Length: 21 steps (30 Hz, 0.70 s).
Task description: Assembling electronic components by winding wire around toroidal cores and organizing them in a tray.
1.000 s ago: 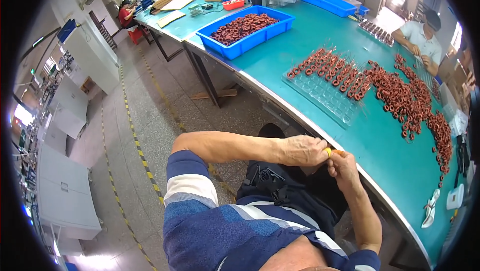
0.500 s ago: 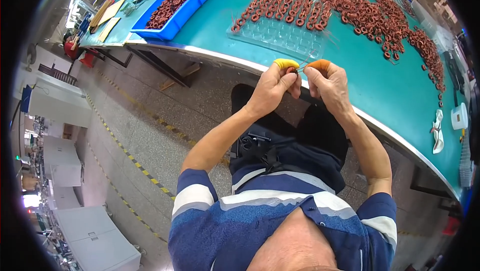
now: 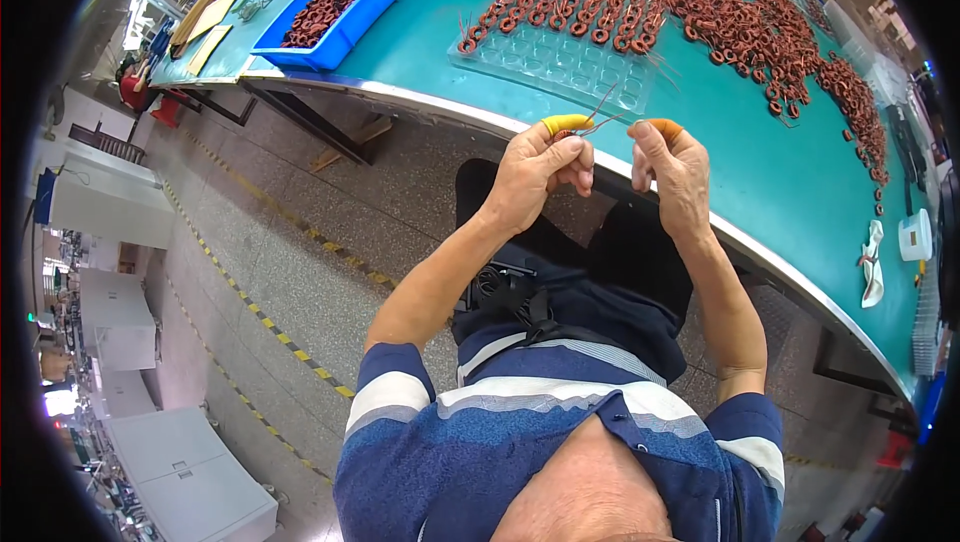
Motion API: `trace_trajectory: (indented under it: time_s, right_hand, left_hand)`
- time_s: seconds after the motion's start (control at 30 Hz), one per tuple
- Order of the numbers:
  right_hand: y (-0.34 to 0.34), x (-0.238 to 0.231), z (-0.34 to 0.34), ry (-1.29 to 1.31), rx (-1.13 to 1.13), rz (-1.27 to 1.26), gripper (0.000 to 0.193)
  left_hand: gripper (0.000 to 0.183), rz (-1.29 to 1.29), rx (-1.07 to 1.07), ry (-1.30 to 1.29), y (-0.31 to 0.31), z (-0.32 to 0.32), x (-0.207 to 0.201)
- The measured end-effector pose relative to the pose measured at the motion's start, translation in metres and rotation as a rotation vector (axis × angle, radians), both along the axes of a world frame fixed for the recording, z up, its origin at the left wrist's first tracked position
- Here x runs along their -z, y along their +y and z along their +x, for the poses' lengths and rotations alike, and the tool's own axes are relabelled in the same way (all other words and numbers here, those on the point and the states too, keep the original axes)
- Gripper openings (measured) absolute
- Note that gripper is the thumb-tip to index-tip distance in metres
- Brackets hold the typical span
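My left hand (image 3: 540, 167), a yellow cot on its index finger, pinches a small reddish-brown wound ring coil (image 3: 564, 134) between thumb and fingertip. The fingers mostly hide the coil; thin wire leads stick out of it to the upper right. Close by on the right, my right hand (image 3: 676, 167) wears an orange finger cot, and its thumb and index finger are closed at the end of a lead (image 3: 612, 120). Both hands are over the table's front edge. Just beyond them lies a clear plastic tray (image 3: 560, 70) with round pockets, its far rows filled with similar coils (image 3: 560, 7).
Loose coils (image 3: 765, 47) are heaped across the right of the green table (image 3: 440, 42). At the left stands a blue bin (image 3: 345, 37) of brown rings. A white cloth (image 3: 873, 267) and a white tub (image 3: 914, 235) lie at the far right.
My hands have drawn apart, the right one moving right and the left one slightly left. The coil's leads now show in the gap between them.
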State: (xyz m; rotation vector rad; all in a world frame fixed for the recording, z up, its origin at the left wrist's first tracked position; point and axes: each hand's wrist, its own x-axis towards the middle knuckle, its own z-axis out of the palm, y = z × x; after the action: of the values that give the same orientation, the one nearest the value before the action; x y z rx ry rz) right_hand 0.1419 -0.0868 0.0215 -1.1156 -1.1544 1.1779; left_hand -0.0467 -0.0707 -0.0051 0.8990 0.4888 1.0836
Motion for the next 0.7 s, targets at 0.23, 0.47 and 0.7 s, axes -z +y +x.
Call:
trace_trajectory:
  time_s: [0.23,0.47,0.7]
  right_hand:
    - [0.004,0.007,-0.009,0.185,-0.176,0.062,0.04]
    - [0.004,0.001,-0.014,-0.256,0.134,0.258,0.032]
    - [0.023,-0.006,-0.028,-0.432,-0.01,0.191,0.024]
  left_hand:
    - [0.02,-0.038,0.011,0.072,0.002,0.005,0.003]
    - [0.019,0.025,-0.062,0.209,0.005,0.007,0.008]
    - [0.017,0.164,-0.179,0.322,0.015,0.007,0.015]
